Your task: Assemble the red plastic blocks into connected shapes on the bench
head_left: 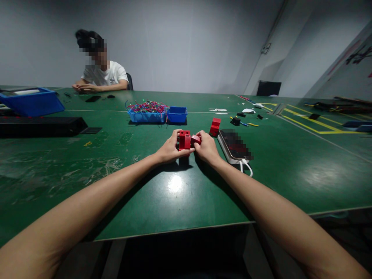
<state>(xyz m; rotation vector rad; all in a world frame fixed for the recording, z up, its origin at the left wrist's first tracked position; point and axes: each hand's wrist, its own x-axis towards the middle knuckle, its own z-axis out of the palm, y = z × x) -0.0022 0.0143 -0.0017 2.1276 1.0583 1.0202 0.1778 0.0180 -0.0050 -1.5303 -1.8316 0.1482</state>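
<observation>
Between the thumb and fingers of my left hand [170, 149] is a red block with round holes in its top [184, 140], raised a little over the green table [174, 209]. My right hand [207, 148] pinches a smaller red rounded piece [195, 140] close beside the block's right side. Whether the two red pieces touch, I cannot tell. Another red block [215, 127] stands on the table just beyond my right hand. To the right of that hand lies a phone [235, 145] on a pale slab, with a white cable [245, 167] looped at its near end.
Past my hands sit a blue bin full of coloured wires [147, 116] and a second blue bin [177, 115]. A long black case [40, 126] and a larger blue bin [33, 102] lie left. Pliers [248, 124] rest at back right. A person [101, 77] sits across the table.
</observation>
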